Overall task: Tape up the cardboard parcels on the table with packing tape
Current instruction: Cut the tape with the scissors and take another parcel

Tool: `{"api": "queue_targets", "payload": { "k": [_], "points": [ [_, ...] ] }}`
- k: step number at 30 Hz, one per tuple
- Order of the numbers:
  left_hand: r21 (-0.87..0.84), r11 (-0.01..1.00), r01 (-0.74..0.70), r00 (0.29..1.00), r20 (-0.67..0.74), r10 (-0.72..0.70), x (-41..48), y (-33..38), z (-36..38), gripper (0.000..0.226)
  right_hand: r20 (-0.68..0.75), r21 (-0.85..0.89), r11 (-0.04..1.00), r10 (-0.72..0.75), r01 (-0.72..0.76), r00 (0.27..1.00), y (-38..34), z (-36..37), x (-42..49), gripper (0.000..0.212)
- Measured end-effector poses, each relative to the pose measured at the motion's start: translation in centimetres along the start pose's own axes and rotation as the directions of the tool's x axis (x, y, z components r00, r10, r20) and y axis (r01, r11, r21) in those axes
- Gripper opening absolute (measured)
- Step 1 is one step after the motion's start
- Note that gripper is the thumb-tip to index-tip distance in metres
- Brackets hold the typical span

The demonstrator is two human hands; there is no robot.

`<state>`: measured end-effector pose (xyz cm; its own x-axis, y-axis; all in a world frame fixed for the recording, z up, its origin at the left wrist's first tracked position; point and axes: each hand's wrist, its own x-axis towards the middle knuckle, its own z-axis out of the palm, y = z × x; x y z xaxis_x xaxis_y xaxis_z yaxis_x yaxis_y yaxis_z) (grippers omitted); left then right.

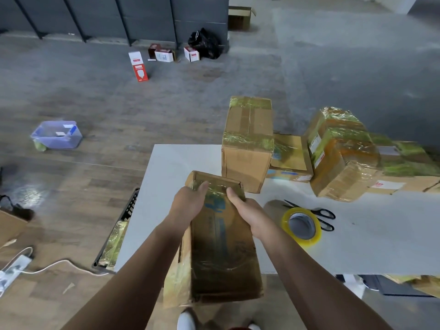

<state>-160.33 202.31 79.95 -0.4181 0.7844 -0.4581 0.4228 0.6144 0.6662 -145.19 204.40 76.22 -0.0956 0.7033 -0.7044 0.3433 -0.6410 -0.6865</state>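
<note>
I see a white rectangular worktop (381, 234) carrying a heap of taped brown cardboard parcels (342, 160) far right, with a tall upright taped carton (247, 144) beside it. A long brown cardboard parcel (221, 246) overhangs the near edge. The left hand (190, 203) and right hand (247, 215) each have their grip pinching its far end, thumbs on top, fingers seemingly curled underneath. To its right lie a yellowish packing-tape roll (302, 226) and black-handled scissors (317, 211) just beyond.
</note>
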Motion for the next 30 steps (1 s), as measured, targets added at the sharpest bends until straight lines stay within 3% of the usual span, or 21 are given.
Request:
{"api": "queue_targets", "payload": {
  "k": [3,8,14,20,22,25,27,30],
  "points": [
    [-0.049,0.999,-0.018,1.0,-0.006,0.018,-0.2,-0.4,-0.2,0.049,-0.077,-0.03,0.997,-0.078,0.076,0.994,0.0,0.1,0.4,0.083],
    [-0.171,0.985,0.001,1.0,-0.003,-0.002,-0.6,-0.8,0.7,0.04,-0.205,-0.258,0.953,-0.213,0.157,0.955,-0.4,-1.5,-0.2,0.061],
    [-0.409,0.907,0.097,0.995,0.049,-0.085,-0.7,-0.9,1.9,0.034,-0.331,-0.594,0.797,-0.369,0.113,0.869,-1.7,-2.9,-1.3,0.06],
    [-0.544,0.792,0.279,0.949,0.283,-0.139,-0.3,-0.8,2.5,0.035,-0.311,-0.818,0.573,-0.507,0.045,0.804,-3.3,-3.6,-2.7,0.06],
    [-0.438,0.877,0.198,0.966,0.237,-0.1,0.4,-0.5,2.8,0.033,-0.305,-0.83,0.557,-0.487,0.022,0.819,-3.9,-3.8,-2.6,0.061],
    [-0.017,0.994,-0.105,0.994,0.003,0.105,1.2,0.0,3.4,0.035,-0.325,-0.791,0.612,-0.459,0.029,0.827,-4.2,-3.8,-2.3,0.061],
    [0.207,0.936,-0.284,0.953,-0.049,0.3,0.6,0.6,4.1,0.053,-0.306,-0.784,0.616,-0.489,0.075,0.817,-3.9,-3.4,-2.2,0.057],
    [0.202,0.881,-0.428,0.899,-0.007,0.438,-0.7,2.1,5.5,0.047,-0.302,-0.762,0.639,-0.493,0.104,0.816,-3.3,-2.6,-2.0,0.05]
  ]
}}
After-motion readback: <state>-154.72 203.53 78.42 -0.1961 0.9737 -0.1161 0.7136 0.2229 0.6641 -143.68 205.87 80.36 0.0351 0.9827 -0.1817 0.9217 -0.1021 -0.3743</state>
